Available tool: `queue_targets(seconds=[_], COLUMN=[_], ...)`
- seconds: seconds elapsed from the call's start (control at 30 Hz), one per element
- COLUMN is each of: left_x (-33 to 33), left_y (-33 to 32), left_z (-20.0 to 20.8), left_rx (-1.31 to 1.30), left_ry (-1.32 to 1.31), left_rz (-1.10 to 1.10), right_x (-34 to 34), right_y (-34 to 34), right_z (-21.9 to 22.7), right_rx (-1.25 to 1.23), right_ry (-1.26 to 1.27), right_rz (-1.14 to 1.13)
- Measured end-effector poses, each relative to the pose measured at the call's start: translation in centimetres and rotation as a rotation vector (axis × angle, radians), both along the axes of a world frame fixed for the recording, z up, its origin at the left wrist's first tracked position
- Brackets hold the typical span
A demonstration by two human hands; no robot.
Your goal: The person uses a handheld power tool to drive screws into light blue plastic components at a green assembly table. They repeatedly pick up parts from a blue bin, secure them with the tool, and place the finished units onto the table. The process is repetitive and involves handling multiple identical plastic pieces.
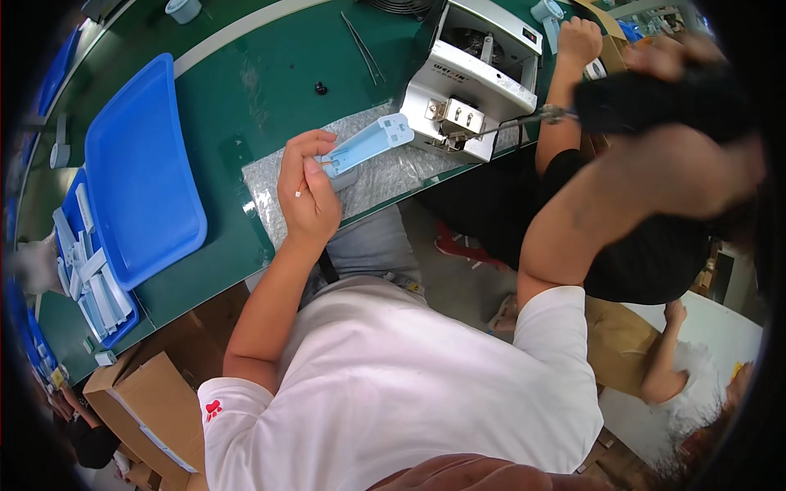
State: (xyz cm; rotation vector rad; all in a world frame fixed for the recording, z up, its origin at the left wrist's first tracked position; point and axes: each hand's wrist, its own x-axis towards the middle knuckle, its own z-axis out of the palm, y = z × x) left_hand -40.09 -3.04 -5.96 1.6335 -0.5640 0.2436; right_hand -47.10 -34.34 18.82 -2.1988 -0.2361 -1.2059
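My left hand (309,188) is closed around one end of a light blue plastic housing (368,146), a long open shell. A small white plug (297,194) on a thin wire shows by my fingers. On the right, my right hand (675,59), blurred by motion, grips a black electric screwdriver (647,102). Its thin bit points left, and the tip reaches the front of a silver screw feeder (467,82), at the small metal block. A grey round part (344,180), partly hidden, is below the housing. Bubble wrap (266,184) lies on the green bench beneath.
A blue tray (143,172) leans at left over another blue tray (127,326) of light blue and white plastic parts. Tweezers (362,49) and a small black piece (321,88) lie on the bench. Another person's arm (561,98) is beyond the feeder. Cardboard boxes (151,409) stand lower left.
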Motion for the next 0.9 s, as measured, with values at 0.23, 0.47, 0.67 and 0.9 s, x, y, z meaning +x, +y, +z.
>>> queue_targets(seconds=[0.23, 0.47, 0.67, 0.9], left_x=[0.1, 0.2, 0.1, 0.0], left_y=[0.0, -0.1, 0.2, 0.3], left_z=[0.3, 0.3, 0.4, 0.7], left_rx=[-0.021, -0.025, -0.027, -0.035], left_ry=[-0.015, -0.036, -0.016, 0.003], left_rz=[0.003, 0.001, 0.0, -0.027], right_x=[6.0, 2.6, 4.6, 5.6], right_y=[9.1, 8.3, 10.2, 11.1], right_z=[-3.9, -4.4, -3.1, -5.0], right_rx=[0.505, 0.956, 0.828, 0.877], right_ry=[-0.237, 0.099, -0.116, -0.066], right_rz=[0.146, 0.703, 0.561, 0.457])
